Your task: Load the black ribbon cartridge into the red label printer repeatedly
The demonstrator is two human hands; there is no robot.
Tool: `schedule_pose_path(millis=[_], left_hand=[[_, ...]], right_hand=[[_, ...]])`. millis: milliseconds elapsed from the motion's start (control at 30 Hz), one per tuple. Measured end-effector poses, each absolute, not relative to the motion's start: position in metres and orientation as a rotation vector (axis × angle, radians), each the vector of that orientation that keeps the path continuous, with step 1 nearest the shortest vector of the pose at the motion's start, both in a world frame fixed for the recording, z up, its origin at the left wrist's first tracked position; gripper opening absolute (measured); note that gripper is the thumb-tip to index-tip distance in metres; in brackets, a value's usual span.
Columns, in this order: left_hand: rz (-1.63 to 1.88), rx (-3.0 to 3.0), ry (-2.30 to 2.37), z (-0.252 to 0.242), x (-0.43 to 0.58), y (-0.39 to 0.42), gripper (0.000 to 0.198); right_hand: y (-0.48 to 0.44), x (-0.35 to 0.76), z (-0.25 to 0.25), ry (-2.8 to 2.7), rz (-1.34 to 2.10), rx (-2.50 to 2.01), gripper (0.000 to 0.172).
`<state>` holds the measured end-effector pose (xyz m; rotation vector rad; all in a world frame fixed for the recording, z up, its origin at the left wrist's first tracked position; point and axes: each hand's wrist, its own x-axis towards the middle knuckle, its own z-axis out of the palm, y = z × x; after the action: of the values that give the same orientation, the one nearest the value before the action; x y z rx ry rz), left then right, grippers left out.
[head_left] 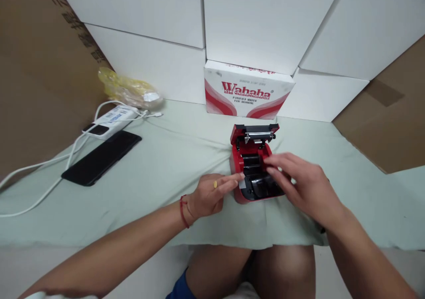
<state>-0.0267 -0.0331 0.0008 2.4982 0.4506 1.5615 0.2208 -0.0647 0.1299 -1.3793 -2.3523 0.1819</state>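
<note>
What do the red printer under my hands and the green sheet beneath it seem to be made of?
The red printer looks like glossy moulded plastic, going by its smooth, shiny shell; the bar inside its open lid looks like bright metal. The pale green sheet seems to be matte cloth, since it wrinkles and drapes softly, though the exact fabric can't be told.

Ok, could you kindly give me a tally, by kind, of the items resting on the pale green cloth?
Red portable printer: 1
Black smartphone: 1
White power bank: 1
White cable: 1, apparently
Yellowish plastic bag: 1
Wahaha water carton: 1
Total: 6
</note>
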Motion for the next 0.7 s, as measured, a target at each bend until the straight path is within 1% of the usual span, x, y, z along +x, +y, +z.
schedule_pose_path(millis=[133, 200, 300, 367, 433, 500, 600, 700], left_hand=[[1.596, 2.426, 0.598, -0.001, -0.027, -0.027, 0.05], [1.58, 2.433, 0.615, 0.001, -0.028, -0.026, 0.044], [1.538, 2.453, 0.654, 0.008, -0.032, -0.026, 0.028], [1.47, 2.445, 0.704, 0.012, -0.035, -0.024, 0.025], [1.345, 2.42, 0.77, 0.013, -0.039, -0.02, 0.027], [1.254, 2.381, 0.821, 0.012, -0.041, -0.017, 0.026], [1.177, 2.32, 0.873, 0.011, -0.042, -0.015, 0.022], [1.152, 2.264, 0.907, 0.011, -0.039, -0.014, 0.022]], right_hand=[[-0.012, 0.192, 0.129, -2.715, 0.057, -1.798, 0.027], [0.004, 0.177, 0.123, -2.773, 0.059, -1.861, 0.027], [0.014, 0.165, 0.118, -2.783, 0.079, -1.927, 0.026], [0.013, 0.165, 0.122, -2.789, 0.105, -1.962, 0.023], [0.004, 0.173, 0.133, -2.8, 0.13, -1.961, 0.021], [-0.014, 0.19, 0.152, -2.782, 0.209, -1.855, 0.024], [-0.051, 0.232, 0.189, -2.578, 0.404, -1.631, 0.033], [-0.082, 0.282, 0.215, -2.376, 0.541, -1.632, 0.046]])
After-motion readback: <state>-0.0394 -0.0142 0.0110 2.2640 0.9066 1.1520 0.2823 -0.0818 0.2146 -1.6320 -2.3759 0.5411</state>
